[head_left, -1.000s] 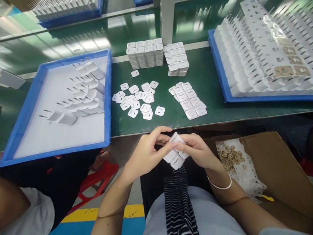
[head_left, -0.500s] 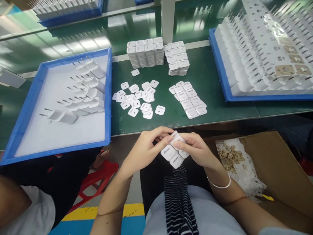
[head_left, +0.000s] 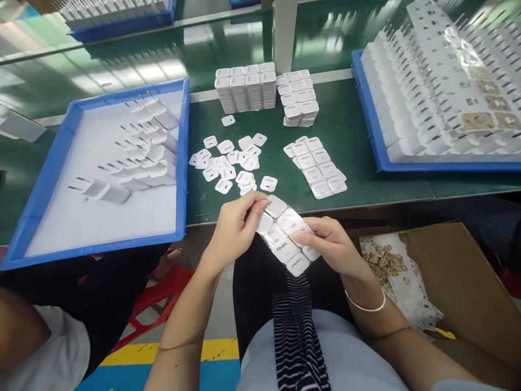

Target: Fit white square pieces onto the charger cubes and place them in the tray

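Over my lap I hold a sheet of white rounded-square labels, several of them printed "Fibaks", at the front edge of the bench. My left hand is closed in a pinch on its upper left edge. My right hand grips the right side, thumb on top and fingers underneath. Just beyond, loose single labels lie scattered on the green bench. Joined sheets of labels rest to their right. Taller label stacks stand behind.
At the left is a blue-rimmed tray with white plug chargers, prongs up. Another blue tray, full of chargers, sits at the right under a perforated sheet. A cardboard box holds scraps at lower right. A person sits at my left.
The label sheet now lies spread out flatter, with more of its squares showing. My left hand has moved left and up with its upper edge; my right hand stays on the right side.
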Motion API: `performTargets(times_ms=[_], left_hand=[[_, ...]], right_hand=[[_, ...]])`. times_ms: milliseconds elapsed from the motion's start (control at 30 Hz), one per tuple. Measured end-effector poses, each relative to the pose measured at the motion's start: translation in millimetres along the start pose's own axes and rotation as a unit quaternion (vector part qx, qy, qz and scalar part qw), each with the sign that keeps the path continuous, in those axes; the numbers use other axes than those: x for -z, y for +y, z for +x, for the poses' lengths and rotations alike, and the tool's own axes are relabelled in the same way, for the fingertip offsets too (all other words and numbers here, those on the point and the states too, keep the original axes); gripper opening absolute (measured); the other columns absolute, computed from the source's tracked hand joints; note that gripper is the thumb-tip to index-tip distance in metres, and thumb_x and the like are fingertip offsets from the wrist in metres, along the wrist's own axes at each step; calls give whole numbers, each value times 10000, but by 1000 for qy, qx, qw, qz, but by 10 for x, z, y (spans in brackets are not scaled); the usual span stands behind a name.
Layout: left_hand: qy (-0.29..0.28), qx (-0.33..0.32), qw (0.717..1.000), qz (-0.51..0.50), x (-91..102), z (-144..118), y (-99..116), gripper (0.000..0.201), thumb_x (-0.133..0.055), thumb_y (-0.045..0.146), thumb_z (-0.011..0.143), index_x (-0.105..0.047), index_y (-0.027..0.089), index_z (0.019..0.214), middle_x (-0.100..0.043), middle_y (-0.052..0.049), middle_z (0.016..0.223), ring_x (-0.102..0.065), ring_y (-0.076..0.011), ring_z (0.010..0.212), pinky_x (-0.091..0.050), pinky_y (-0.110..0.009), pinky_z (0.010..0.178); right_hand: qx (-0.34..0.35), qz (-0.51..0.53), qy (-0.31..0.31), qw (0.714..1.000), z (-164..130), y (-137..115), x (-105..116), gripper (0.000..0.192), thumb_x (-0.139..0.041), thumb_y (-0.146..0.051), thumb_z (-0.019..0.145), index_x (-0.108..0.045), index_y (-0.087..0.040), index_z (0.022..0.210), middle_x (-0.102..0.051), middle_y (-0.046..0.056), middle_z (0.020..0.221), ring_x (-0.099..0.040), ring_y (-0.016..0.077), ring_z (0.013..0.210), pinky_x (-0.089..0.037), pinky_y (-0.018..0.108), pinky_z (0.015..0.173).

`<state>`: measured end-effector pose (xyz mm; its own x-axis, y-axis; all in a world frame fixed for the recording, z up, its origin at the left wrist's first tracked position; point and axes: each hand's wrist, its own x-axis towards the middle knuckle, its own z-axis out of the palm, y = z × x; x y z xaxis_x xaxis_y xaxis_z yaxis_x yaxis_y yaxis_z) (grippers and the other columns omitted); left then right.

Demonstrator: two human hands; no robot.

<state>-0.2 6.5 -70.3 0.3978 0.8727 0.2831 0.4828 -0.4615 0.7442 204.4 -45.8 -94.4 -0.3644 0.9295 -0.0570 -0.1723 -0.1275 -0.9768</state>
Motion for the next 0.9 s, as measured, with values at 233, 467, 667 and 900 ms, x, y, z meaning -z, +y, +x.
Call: performTargets(times_ms=[233,467,667,900], left_hand=[[227,66,952,196,311,189,-286,263,-421,327,1042,-604,183,919,-618,-47,789,-551,-167,687,-379,-295,647],[81,198,848,485,311,586,-331,284,-370,217,1016,-632,154,925,-658,-128,813,-635,-274,786,-343,-339,651],[34,122,872,473,75,678,-234,422,-349,354,1050,-703,129,1011,-710,-171,943,-663,-316,904,-391,-360,679],[130,11,934,332,-35,539,-228,446,-435,348,1033,-579,180,1420,-646,-145,1060,-615,-236,869,-452,-338,698]], right_hand=[[-14,-3,99,995,-63,47,116,277,-734,-398,898,-722,-165,748,-572,-6,648,-478,97,584,-369,203,533],[-30,30,224,974,-14,138,131,326,-797,-466,826,-719,-172,709,-594,1,648,-483,103,568,-378,210,505],[-23,-3,261,965,73,181,107,478,-794,-541,796,-602,-157,587,-458,-21,566,-385,91,533,-296,220,478],[-8,4,248,969,195,165,10,528,-751,-566,821,-552,-152,559,-426,-25,545,-349,80,520,-268,216,467]])
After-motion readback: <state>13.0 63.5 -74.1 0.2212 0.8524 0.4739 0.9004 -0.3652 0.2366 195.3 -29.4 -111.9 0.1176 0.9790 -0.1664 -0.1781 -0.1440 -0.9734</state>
